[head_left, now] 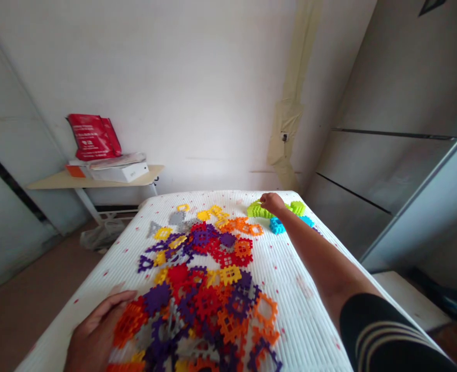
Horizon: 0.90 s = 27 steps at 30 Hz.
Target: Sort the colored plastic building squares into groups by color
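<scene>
A heap of flat interlocking plastic tiles [205,289] in purple, red, orange, yellow and grey covers the middle of a white ribbed mattress [314,320]. My left hand [94,333] lies flat and open at the near left edge of the heap, fingers touching orange tiles. My right arm reaches to the far right corner, where my right hand [272,203] is closed over a stack of lime green tiles [256,210]. More green tiles [298,207] and blue tiles [277,225] lie beside it.
A small wooden side table [58,182] stands at the back left with a red bag [93,136] and white boxes [122,171] on it. A grey wardrobe [399,129] fills the right side. Bare floor [30,294] runs along the left.
</scene>
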Tool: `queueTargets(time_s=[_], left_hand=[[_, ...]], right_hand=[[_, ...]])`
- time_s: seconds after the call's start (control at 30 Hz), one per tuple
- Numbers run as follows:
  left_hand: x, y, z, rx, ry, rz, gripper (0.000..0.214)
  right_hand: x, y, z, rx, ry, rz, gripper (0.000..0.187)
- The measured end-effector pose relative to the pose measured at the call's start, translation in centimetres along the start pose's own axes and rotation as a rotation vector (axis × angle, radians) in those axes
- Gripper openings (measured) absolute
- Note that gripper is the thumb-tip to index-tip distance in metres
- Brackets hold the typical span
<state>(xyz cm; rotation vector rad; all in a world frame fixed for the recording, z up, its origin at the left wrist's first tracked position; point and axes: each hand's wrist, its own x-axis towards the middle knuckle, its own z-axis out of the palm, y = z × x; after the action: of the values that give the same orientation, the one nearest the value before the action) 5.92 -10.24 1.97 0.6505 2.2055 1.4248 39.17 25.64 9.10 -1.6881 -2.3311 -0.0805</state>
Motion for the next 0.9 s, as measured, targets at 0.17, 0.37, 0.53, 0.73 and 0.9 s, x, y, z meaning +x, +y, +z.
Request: queueTargets(time_s=[0.17, 0.37, 0.53, 0.73, 0.9], left_hand=[[0.2, -0.4, -0.1, 0.025, -0.017, -0.02, 0.043], [0.3, -0.5, -0.1, 0.022, 0.008, -0.014, 0.04], [0.5, -1.0, 0.0, -0.007, 0.031, 0.038, 0.036], [0.8, -1.4, 0.0, -0.038, 0.028, 0.069, 0.035], [0.6, -1.4, 0.2, -0.102, 0.022, 0.102, 0.035]], right_hand=[[0.8, 0.2, 0.8, -0.02, -0.022, -0.028, 0.027], [1.2, 0.1, 1.2, -0.032, -0.038, -0.034, 0.027], [1.1, -0.1, 1.4, -0.036, -0.038, -0.037, 0.026], [0.5, -0.5, 0.5, -0.013, -0.018, -0.075, 0.025], [-2.6, -2.1, -0.4, 0.073, 0.071, -0.202, 0.025]])
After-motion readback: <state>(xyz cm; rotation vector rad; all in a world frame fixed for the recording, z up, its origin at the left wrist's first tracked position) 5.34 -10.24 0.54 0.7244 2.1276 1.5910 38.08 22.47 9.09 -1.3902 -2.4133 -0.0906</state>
